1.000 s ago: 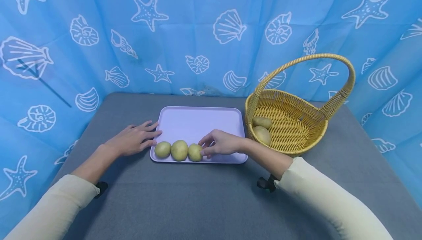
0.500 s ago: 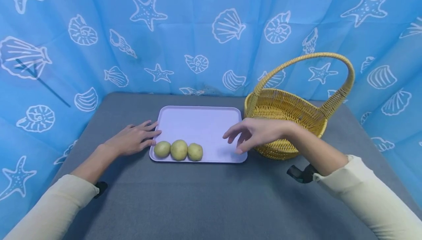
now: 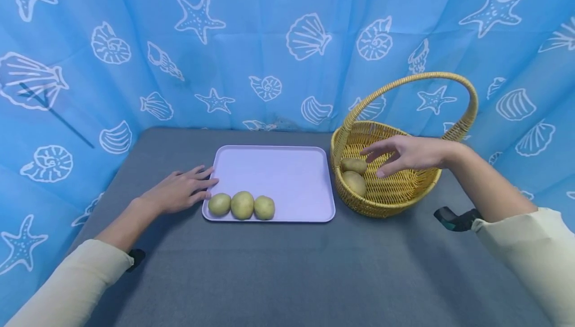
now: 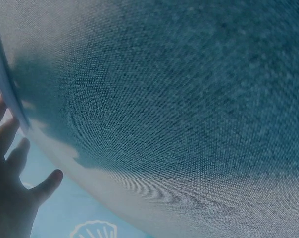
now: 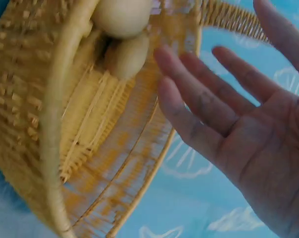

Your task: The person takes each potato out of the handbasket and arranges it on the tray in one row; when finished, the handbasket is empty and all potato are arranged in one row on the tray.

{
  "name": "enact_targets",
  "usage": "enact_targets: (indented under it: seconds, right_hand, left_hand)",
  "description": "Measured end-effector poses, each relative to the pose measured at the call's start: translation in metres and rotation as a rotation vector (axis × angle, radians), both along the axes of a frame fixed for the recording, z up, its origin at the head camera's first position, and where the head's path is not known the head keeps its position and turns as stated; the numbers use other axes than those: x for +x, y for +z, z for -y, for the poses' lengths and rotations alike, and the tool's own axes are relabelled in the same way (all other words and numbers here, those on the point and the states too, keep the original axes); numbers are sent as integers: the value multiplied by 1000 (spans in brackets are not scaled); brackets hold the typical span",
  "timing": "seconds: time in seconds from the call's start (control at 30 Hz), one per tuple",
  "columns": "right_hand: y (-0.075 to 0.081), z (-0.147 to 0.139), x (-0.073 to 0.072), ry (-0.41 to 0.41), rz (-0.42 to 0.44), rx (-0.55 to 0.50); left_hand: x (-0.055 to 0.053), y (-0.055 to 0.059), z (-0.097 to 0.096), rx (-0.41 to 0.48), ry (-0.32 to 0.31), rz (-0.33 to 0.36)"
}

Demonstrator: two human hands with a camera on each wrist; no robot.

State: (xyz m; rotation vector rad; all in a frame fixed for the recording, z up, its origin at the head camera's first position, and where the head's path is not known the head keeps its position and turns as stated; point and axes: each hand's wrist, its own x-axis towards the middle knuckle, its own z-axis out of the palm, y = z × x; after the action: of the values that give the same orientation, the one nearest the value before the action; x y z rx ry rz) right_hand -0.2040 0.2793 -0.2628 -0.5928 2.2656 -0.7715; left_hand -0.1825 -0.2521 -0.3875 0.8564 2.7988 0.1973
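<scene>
Three potatoes point(image 3: 242, 205) lie in a row along the near left edge of a lilac tray point(image 3: 296, 177). My left hand point(image 3: 177, 191) rests at the tray's left rim, fingers spread, fingertips over the edge; the left wrist view shows that hand point(image 4: 16, 173) beside the rim. Over the wicker basket point(image 3: 391, 209) hovers my right hand point(image 3: 411, 155), holding nothing, its fingers loosely bent. Inside the basket, at its left side, sit a small longish potato point(image 3: 354, 165) and a rounder potato point(image 3: 355, 183). In the right wrist view the right palm point(image 5: 268, 144) is apart from both.
The basket's tall arched handle point(image 3: 415, 76) rises above the right hand's level. A grey cloth point(image 3: 278, 277) covers the table. Behind it hangs a blue curtain point(image 3: 242, 32) with white shells and starfish.
My right hand has let go of the rightmost potato on the tray and moved right, over the basket. The left hand has stayed at the tray's rim.
</scene>
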Motion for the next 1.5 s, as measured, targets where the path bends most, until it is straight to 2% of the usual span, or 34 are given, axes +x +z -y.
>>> enact_targets:
  seconds: [0.13, 0.43, 0.63, 0.77, 1.17, 1.3, 1.5]
  right_hand:
    - [-5, -13, -13, -89, 18, -26]
    - [-18, -29, -45, -210, 215, -83]
    - [-29, -28, -60, -247, 380, -120]
    - [-37, -20, -65, -243, 441, -128]
    - [-60, 0, -69, -255, 443, -84]
    - [-62, 3, -70, -232, 388, -38]
    - [-63, 7, -72, -191, 336, -27]
  left_hand:
    - [0, -1, 0, 1, 4, 5]
    - [1, 1, 0, 1, 0, 14]
    - [0, 1, 0, 2, -8, 11]
    - [0, 0, 0, 2, -10, 5]
    - [0, 1, 2, 5, -6, 11]
    - [-1, 0, 2, 5, -7, 14]
    - [-2, -1, 3, 0, -3, 12]
